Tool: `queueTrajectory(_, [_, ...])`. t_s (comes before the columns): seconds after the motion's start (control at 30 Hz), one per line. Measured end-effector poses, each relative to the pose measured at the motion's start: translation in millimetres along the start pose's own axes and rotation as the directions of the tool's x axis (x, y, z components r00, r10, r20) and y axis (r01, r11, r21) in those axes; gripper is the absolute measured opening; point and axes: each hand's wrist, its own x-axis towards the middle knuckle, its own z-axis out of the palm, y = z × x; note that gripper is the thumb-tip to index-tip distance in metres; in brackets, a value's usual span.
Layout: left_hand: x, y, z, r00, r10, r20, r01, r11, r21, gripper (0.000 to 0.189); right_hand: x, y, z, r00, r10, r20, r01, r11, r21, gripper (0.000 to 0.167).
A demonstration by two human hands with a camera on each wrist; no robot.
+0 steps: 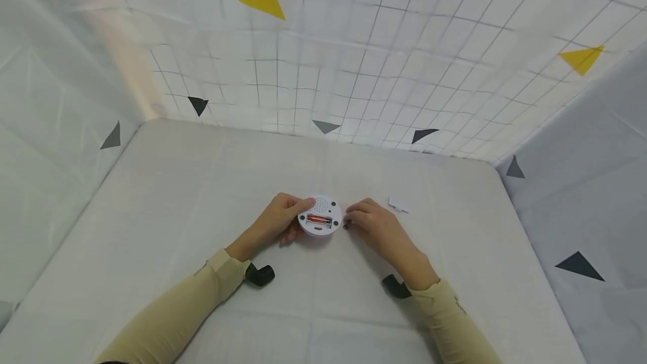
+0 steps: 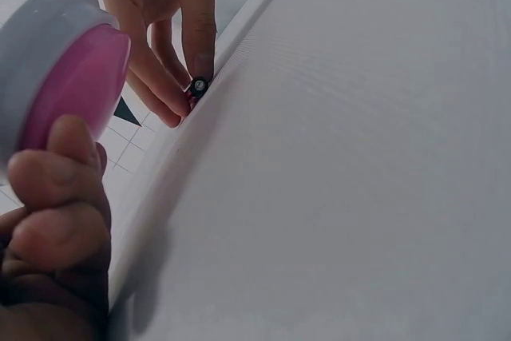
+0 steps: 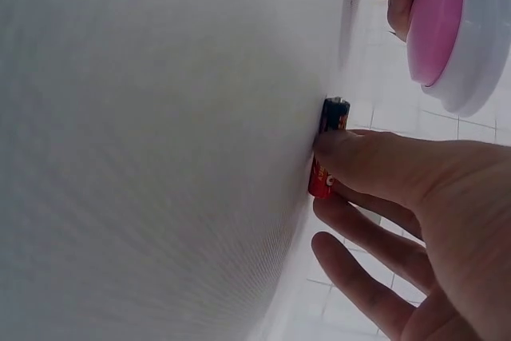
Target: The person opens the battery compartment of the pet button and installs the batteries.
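My left hand point(image 1: 277, 219) holds a round white device point(image 1: 323, 229), thumb over its edge and fingers beneath. Its underside faces up, showing speaker holes, small dark feet and an uncovered battery compartment with a red battery point(image 1: 319, 219) in it. Both wrist views show the device's pink face point(image 3: 436, 21) on the other side. Just right of the device, my right hand point(image 1: 379, 228) pinches a red and black battery point(image 3: 334, 111) between thumb and fingers, low at the table surface. In the left wrist view, one end of that battery point(image 2: 199, 85) shows under the fingertips.
A small white battery cover point(image 1: 398, 205) lies on the white table point(image 1: 313, 308), beyond my right hand. Pale sheet walls with a grid pattern and coloured triangles enclose the table at the back and sides. Black camera mounts point(image 1: 260, 275) stick out from both wrists.
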Motion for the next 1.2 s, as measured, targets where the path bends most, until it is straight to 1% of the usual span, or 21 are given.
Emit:
queueTrajectory(0.07, [-0.6, 0.3, 0.4, 1.000, 0.005, 0.001, -0.005, 1.000, 0.009, 0.046, -0.2, -0.9, -0.5, 1.000, -0.008, -0.015, 0.008, 1.000, 0.009, 0.024])
queueTrajectory(0.2, [-0.3, 0.8, 0.4, 1.000, 0.013, 0.001, -0.013, 1.000, 0.016, 0.046, 0.3, -2.2, -0.8, 1.000, 0.006, -0.022, -0.005, 1.000, 0.003, 0.022])
queueTrajectory(0.37, [1.9, 1.3, 0.4, 1.000, 0.017, -0.010, -0.017, 1.000, 0.013, 0.048, 1.3, -1.6, -2.2, 1.000, 0.026, -0.011, -0.026, 0.999, -0.030, 0.022])
queueTrajectory(0.47, [2.3, 0.1, 0.4, 1.000, 0.015, -0.011, -0.015, 1.000, 0.014, 0.047, 0.3, -0.1, -4.2, 0.999, 0.054, -0.006, -0.054, 0.998, -0.036, 0.022])
queueTrajectory(0.57, [1.9, -0.8, 0.6, 1.000, 0.018, -0.009, -0.018, 1.000, 0.011, 0.046, -1.9, 1.5, -9.1, 0.995, 0.089, -0.044, -0.090, 0.996, -0.020, 0.023])
queueTrajectory(0.63, [1.6, -1.5, 0.7, 1.000, 0.020, -0.008, -0.019, 1.000, 0.008, 0.046, -3.4, 1.7, -14.5, 0.990, 0.093, -0.106, -0.093, 0.996, 0.007, 0.022])
queueTrajectory(0.7, [1.1, -1.6, 1.2, 1.000, 0.020, -0.006, -0.020, 1.000, 0.002, 0.046, -4.6, 0.7, -20.6, 0.982, 0.074, -0.176, -0.070, 0.997, 0.033, 0.022])
queueTrajectory(0.77, [0.7, -1.6, 1.4, 1.000, 0.018, -0.003, -0.018, 1.000, 0.001, 0.046, -4.7, -1.4, -26.2, 0.970, 0.040, -0.241, -0.027, 0.998, 0.054, 0.021])
queueTrajectory(0.87, [0.8, -2.0, 1.4, 1.000, 0.013, -0.001, -0.013, 1.000, 0.004, 0.047, -4.4, -7.4, -32.8, 0.954, -0.008, -0.301, 0.034, 0.996, 0.080, 0.022])
queueTrajectory(1.03, [1.6, -2.4, 0.5, 1.000, 0.015, 0.000, -0.015, 1.000, 0.010, 0.047, -4.1, -22.3, -39.0, 0.944, -0.059, -0.326, 0.098, 0.990, 0.103, 0.024])
queueTrajectory(1.2, [2.1, -3.2, -0.7, 0.999, 0.033, 0.011, -0.033, 0.999, 0.002, 0.048, -2.2, -35.4, -38.2, 0.939, -0.116, -0.323, 0.162, 0.980, 0.118, 0.025])
